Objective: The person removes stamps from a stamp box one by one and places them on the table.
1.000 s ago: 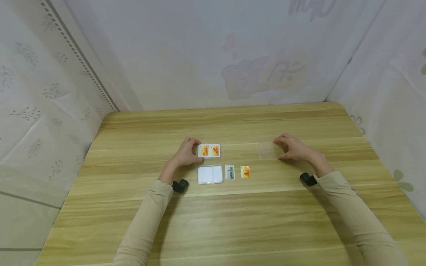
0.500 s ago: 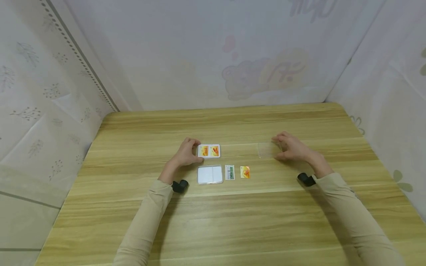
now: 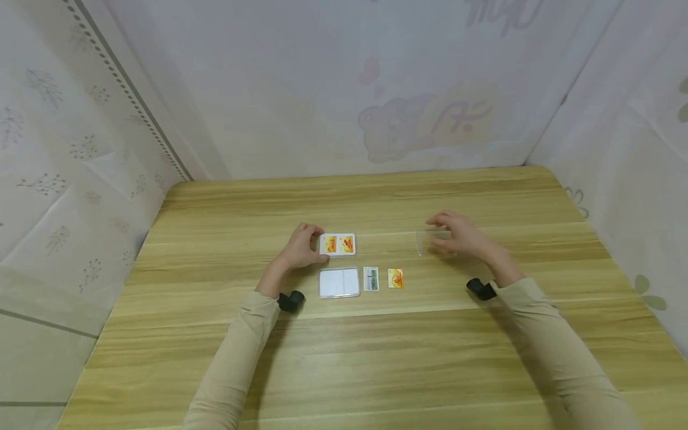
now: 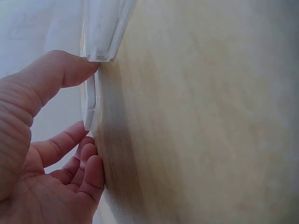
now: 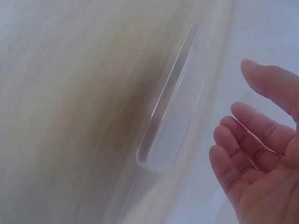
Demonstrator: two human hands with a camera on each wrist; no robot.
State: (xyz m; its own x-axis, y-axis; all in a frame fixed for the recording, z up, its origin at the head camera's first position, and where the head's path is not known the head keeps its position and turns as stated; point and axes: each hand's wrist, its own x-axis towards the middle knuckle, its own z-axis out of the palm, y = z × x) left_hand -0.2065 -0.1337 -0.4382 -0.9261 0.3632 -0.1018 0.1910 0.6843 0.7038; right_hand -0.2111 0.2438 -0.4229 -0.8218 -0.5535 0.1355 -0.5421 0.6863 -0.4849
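Observation:
My left hand (image 3: 302,246) grips the left end of a flat clear case (image 3: 337,253) between thumb and fingers. Two orange-and-yellow stamps (image 3: 347,244) lie side by side on its white insert. In the left wrist view the thumb (image 4: 70,70) is at one edge of the case (image 4: 90,112) and a finger at its corner. My right hand (image 3: 457,236) hovers with fingers apart over a transparent plastic lid (image 3: 422,243) on the table. The right wrist view shows the lid (image 5: 173,112) apart from the loosely bent fingers, with nothing held.
Nearer to me lies a second clear case (image 3: 340,282) with a blank white insert. To its right are a green-and-grey stamp (image 3: 371,279) and a yellow-and-red stamp (image 3: 396,278). The wooden table (image 3: 344,358) meets patterned curtains (image 3: 301,119) at the back and sides.
My right hand has let go of the transparent lid's right end, lifted a little and moved left over it. The lid has stayed in place. My left hand has not moved.

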